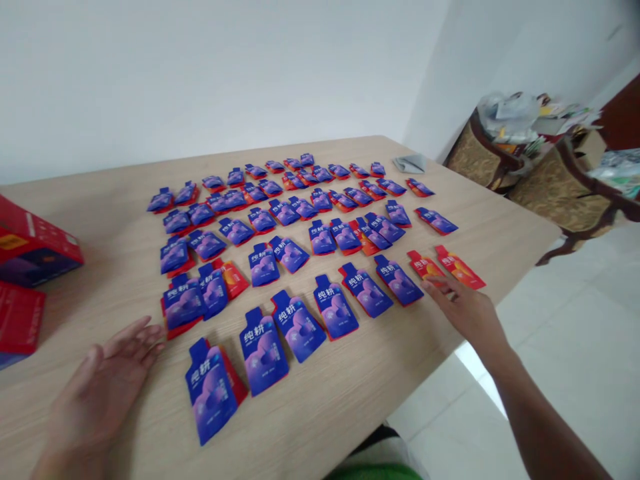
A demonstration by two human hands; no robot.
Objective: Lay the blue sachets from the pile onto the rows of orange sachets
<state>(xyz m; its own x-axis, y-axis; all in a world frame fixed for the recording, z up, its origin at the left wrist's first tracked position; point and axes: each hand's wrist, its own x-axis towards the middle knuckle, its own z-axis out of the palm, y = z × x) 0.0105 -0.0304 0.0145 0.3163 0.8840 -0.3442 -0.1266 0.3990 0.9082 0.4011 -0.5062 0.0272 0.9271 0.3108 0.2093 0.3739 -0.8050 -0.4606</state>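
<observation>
My left hand [107,383] lies at the left of the table, palm turned up, fingers loosely spread and holding nothing. Beside it is a blue pouch [213,390] with a red one partly under it. At the right front, my right hand [465,310] has its fingers closed at the lower edge of a red pouch [424,263], covering part of it. Another red pouch [459,267] lies just right of that. Rows of flat blue spouted pouches [335,307] spread over the table, many overlapping red ones.
Red and blue boxes [37,247] stand at the left edge. A grey cloth [410,163] lies at the table's far right corner. Past the wooden table's [520,233] right edge are patterned chairs [545,180] and a heap of plastic bags [510,117].
</observation>
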